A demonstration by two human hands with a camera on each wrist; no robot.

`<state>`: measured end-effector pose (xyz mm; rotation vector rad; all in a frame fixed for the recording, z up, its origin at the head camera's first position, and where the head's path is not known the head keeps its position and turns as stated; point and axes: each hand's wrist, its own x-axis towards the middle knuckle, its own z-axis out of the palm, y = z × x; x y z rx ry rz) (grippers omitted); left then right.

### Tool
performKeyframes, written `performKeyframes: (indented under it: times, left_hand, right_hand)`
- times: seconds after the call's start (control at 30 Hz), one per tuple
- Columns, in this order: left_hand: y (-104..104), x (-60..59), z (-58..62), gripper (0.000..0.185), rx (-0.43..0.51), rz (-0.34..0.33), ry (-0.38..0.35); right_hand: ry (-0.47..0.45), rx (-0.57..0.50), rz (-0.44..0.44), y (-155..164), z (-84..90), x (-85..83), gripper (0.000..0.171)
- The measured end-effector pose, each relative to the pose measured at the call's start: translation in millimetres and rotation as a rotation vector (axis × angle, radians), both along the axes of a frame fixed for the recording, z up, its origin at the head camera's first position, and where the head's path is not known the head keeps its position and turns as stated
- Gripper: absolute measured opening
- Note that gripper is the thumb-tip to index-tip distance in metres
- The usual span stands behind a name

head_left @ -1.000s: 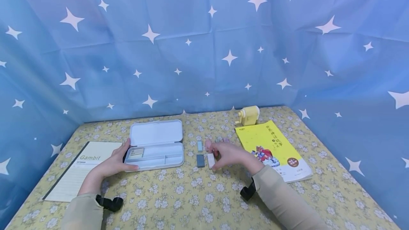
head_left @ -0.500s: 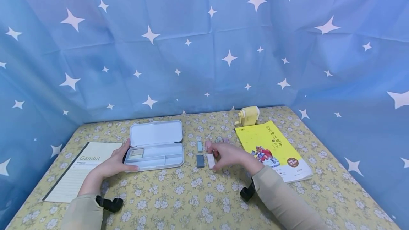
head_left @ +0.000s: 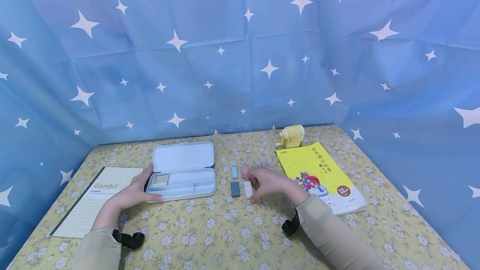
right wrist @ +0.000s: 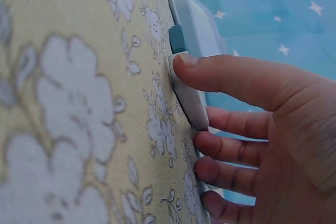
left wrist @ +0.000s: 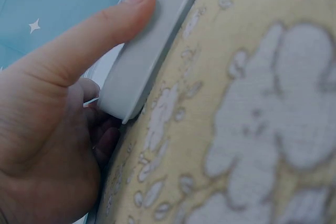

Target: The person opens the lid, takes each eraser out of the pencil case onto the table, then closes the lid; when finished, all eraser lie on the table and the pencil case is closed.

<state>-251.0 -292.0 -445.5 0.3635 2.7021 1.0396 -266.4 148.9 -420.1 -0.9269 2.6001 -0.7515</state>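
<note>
A white pencil case (head_left: 204, 189) lies with its lid raised, and a pale eraser (head_left: 160, 179) sits in its left compartment. My left hand (head_left: 131, 193) grips the case's left end, thumb along the front wall and fingers behind the corner, as the left wrist view also shows. My right hand (head_left: 271, 181) holds a white eraser (right wrist: 190, 98) on the cloth, thumb on its near end and fingers at its far side. Close by are a dark blue eraser (head_left: 235, 189), a light blue eraser (head_left: 234, 172) and a pink eraser (head_left: 244, 170), the pink one partly hidden by my right hand.
Beyond my right hand lies a purple block (head_left: 265, 164). A yellow book (head_left: 318, 174) is on the right, with a yellow pencil sharpener (head_left: 292, 136) behind it. The Gambit notebook (head_left: 97, 203) lies left, partly under my left forearm. A starry blue curtain (head_left: 232, 107) encloses the table.
</note>
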Motion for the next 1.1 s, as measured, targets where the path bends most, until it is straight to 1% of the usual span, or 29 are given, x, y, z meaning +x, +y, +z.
performKeyframes:
  times: [0.27, 0.4, 0.5, 0.57, 0.67, 0.8, 0.97, 1.1]
  left_hand:
    - [1, 0.8, 0.0, 0.124, 0.004, 0.002, 0.002]
    - [1, 0.6, -0.1, 0.123, -0.004, 0.0, 0.002]
    - [1, 0.5, 0.3, 0.123, -0.005, -0.004, 0.002]
    - [1, 0.7, 0.1, 0.123, -0.003, -0.001, 0.002]
    - [1, 1.8, 0.6, 0.124, -0.004, 0.007, -0.003]
    - [2, 3.0, -0.2, 0.125, -0.002, 0.013, -0.007]
    - [2, 1.3, -1.5, 0.125, 0.0, 0.012, 0.007]
    - [3, 2.5, 0.1, 0.124, 0.007, 0.009, -0.001]
  right_hand:
    - [-0.009, -0.007, -0.006, 0, 1.8, 0.8, 0.048]
    - [-0.019, -0.016, -0.017, 1, 5.9, 2.0, 0.049]
    - [-0.011, -0.024, -0.009, 3, 9.9, 1.7, 0.045]
    - [-0.003, -0.027, 0.011, 2, 12.6, 0.0, 0.041]
    - [-0.033, -0.046, 0.03, -1, 17.7, -1.4, 0.039]
    - [-0.039, -0.05, 0.054, -10, 23.6, -5.1, 0.042]
    - [-0.013, -0.066, 0.108, -31, 27.3, -14.6, 0.041]
    - [-0.039, -0.111, 0.12, -51, 26.9, -23.5, 0.04]
